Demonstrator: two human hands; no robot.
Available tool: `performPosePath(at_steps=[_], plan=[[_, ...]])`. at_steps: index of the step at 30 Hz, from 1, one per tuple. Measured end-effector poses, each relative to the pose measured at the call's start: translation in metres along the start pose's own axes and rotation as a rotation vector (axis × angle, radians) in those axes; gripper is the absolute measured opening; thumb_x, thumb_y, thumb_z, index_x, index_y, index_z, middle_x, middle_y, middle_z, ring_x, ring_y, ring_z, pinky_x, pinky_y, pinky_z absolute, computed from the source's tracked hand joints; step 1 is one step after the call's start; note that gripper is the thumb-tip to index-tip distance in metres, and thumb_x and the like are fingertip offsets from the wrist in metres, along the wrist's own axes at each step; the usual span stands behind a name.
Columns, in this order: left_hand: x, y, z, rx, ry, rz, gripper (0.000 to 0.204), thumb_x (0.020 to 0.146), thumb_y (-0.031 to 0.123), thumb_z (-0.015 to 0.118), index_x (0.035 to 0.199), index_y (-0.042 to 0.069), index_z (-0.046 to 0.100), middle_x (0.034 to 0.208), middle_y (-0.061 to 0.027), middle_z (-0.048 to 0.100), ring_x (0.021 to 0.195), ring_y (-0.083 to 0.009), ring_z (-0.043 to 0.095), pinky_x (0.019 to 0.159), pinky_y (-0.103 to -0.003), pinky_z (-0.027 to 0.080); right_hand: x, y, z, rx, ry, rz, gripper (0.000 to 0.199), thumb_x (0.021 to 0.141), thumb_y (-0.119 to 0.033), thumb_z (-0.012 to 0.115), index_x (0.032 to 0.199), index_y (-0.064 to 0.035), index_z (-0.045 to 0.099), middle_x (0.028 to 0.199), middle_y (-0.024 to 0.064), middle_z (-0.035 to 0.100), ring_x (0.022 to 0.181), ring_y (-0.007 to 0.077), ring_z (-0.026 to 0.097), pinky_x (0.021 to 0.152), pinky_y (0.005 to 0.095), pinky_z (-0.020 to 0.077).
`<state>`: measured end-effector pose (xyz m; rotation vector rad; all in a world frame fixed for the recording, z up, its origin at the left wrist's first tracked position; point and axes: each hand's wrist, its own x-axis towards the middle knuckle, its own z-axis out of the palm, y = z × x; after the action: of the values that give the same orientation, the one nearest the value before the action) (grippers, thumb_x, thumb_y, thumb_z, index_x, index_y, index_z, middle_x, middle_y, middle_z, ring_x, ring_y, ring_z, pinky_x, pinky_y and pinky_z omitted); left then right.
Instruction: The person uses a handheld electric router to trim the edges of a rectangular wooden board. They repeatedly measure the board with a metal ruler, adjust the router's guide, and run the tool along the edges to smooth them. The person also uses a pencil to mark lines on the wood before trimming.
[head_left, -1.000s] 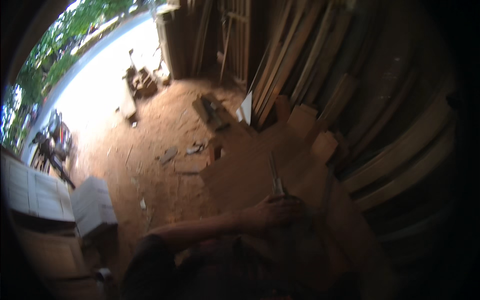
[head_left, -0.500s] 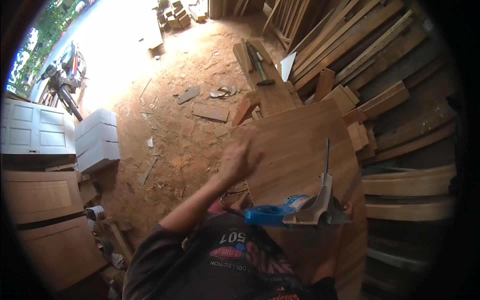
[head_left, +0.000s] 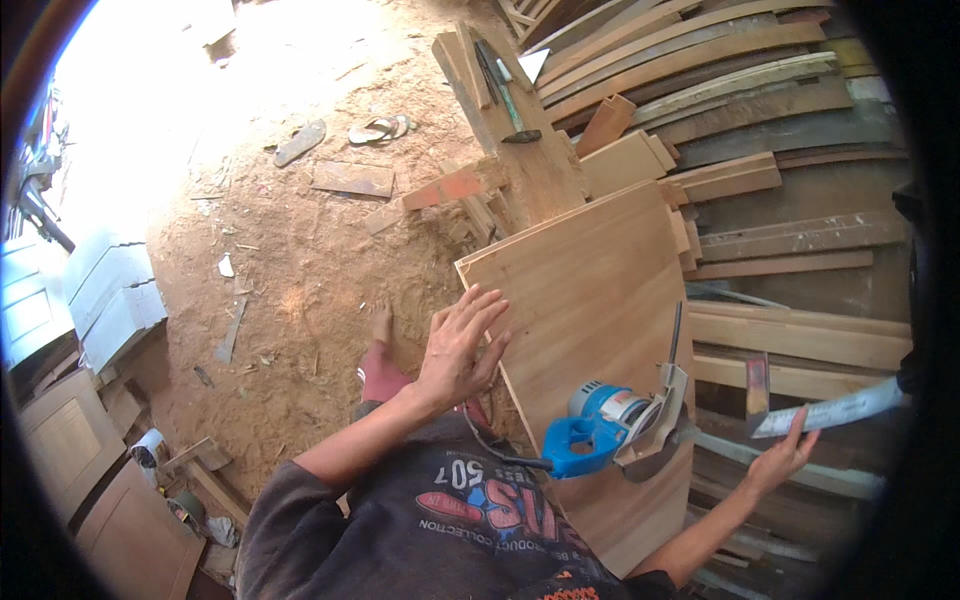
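Note:
My left hand (head_left: 458, 348) hovers with fingers spread at the left edge of a large pale plywood panel (head_left: 590, 290) that lies slanted in front of me. It holds nothing. A blue electric circular saw (head_left: 600, 430) with a grey guard rests on the lower part of the panel, its black cord trailing toward my shirt. My right hand (head_left: 783, 457) is stretched out to the right beyond the panel, fingers pinching a metal try square (head_left: 825, 410) with a brown stock.
Stacked planks (head_left: 800, 240) and curved boards fill the right side. A hammer (head_left: 510, 100) lies on a plank at the top. Sandals (head_left: 378, 128) and wood scraps lie on the sawdust floor (head_left: 300, 280). White panelled doors (head_left: 110, 300) stand at left.
The view has tipped down and closer to the panel. My left hand has lifted to the panel's left edge with fingers spread. My right hand has come into view at the right, holding the square.

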<state>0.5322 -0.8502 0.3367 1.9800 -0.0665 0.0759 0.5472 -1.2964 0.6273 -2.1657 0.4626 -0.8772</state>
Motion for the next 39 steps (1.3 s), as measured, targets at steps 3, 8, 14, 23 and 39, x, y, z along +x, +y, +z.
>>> performPosePath(at_steps=[3, 8, 14, 23, 39], plan=[[0.016, 0.037, -0.039, -0.146, 0.006, 0.178, 0.053, 0.098, 0.023, 0.071, 0.147, 0.008, 0.055, 0.149, -0.0121, 0.06, 0.147, -0.0341, 0.049, 0.115, -0.05, 0.036, -0.057, -0.077, 0.073, 0.086, -0.266, 0.037, 0.032, 0.101, -0.015, 0.071, 0.129, 0.0001, 0.065, 0.121, 0.0115, 0.07, 0.109, 0.0165, 0.064, 0.096, 0.0337, 0.0525], [0.015, 0.082, -0.067, -0.266, -0.185, 0.29, 0.069, 0.099, 0.032, 0.071, 0.156, 0.005, 0.043, 0.135, -0.0162, 0.068, 0.133, -0.0311, 0.061, 0.11, -0.05, 0.041, -0.183, -0.13, 0.191, -0.008, -1.037, 0.223, 0.011, 0.095, -0.008, 0.075, 0.102, 0.0012, 0.074, 0.096, 0.0033, 0.072, 0.088, 0.0107, 0.067, 0.074, 0.0273, 0.0553], [-0.023, 0.012, -0.092, -0.119, -0.408, -0.03, 0.069, 0.101, 0.041, 0.066, 0.156, 0.006, 0.043, 0.088, -0.0137, 0.074, 0.077, -0.0335, 0.068, 0.087, -0.042, 0.048, -0.201, -0.123, 0.274, 0.136, -1.214, 0.446, 0.027, 0.103, -0.012, 0.067, 0.127, 0.0001, 0.062, 0.107, 0.0047, 0.07, 0.09, 0.009, 0.068, 0.073, 0.0254, 0.0602], [-0.068, -0.09, -0.151, 0.101, -0.449, -0.044, 0.05, 0.101, 0.043, 0.066, 0.14, 0.013, 0.064, 0.064, -0.0081, 0.065, 0.066, -0.0296, 0.065, 0.082, -0.04, 0.046, -0.21, -0.039, 0.352, 0.036, -1.38, 0.576, 0.017, 0.103, -0.01, 0.066, 0.113, 0.0034, 0.072, 0.098, 0.0072, 0.074, 0.086, 0.0109, 0.071, 0.066, 0.0254, 0.0612], [-0.045, -0.12, -0.164, 0.134, -0.491, -0.173, 0.046, 0.1, 0.045, 0.068, 0.135, 0.014, 0.071, 0.06, -0.0107, 0.058, 0.06, -0.0293, 0.057, 0.075, -0.039, 0.043, -0.238, 0.011, 0.391, 0.091, -1.382, 0.677, 0.013, 0.1, -0.007, 0.07, 0.109, 0.0029, 0.073, 0.094, 0.0075, 0.075, 0.082, 0.0109, 0.072, 0.07, 0.0256, 0.0619]])
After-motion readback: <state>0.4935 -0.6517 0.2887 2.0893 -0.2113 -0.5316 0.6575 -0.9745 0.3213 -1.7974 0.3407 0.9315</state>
